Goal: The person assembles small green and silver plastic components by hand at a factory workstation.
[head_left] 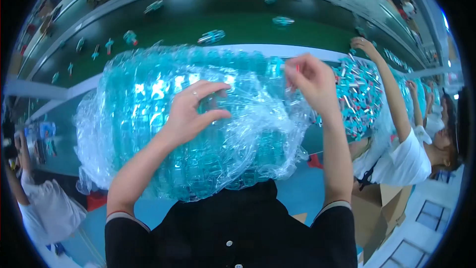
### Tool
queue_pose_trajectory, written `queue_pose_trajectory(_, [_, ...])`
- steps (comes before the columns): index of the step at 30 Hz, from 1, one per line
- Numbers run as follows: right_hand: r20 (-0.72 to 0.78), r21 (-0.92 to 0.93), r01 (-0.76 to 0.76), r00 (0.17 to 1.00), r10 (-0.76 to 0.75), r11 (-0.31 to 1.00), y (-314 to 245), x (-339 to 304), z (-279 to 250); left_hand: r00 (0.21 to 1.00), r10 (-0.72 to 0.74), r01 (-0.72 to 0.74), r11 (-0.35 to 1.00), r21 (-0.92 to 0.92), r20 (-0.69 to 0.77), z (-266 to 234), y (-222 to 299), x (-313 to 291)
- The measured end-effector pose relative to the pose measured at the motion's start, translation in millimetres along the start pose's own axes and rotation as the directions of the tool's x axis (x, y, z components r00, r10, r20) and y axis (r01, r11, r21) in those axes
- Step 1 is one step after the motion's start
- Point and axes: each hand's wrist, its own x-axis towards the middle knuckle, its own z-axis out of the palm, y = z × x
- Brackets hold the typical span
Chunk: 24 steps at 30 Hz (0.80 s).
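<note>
A large bundle of clear teal plastic pieces (pixel 148 104), stacked in tight rows, lies in front of me, wrapped in crinkled clear plastic film (pixel 263 119). My left hand (pixel 191 111) is over the middle of the bundle, thumb and fingers apart with nothing between them. At the bundle's far right corner, my right hand (pixel 313 82) has its fingers curled in and pinched together. A small red spot shows by those fingertips, beside a teal piece; what they hold is too small to make out.
Beyond the bundle runs a dark green conveyor belt (pixel 173 22) carrying scattered small teal parts (pixel 212 36). To the right lies a heap of teal, red and silver parts (pixel 358 97), with a co-worker's arm (pixel 391 84) reaching past it. A cardboard box (pixel 377 213) stands lower right.
</note>
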Motion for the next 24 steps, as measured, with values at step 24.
queue_pose_trajectory(24, [-0.003,0.332,-0.019,1.0,0.022,0.943,-12.2,-73.5,100.9,0.96,0.279,-0.275,0.955,0.109,-0.028,19.7,-12.1,-7.6])
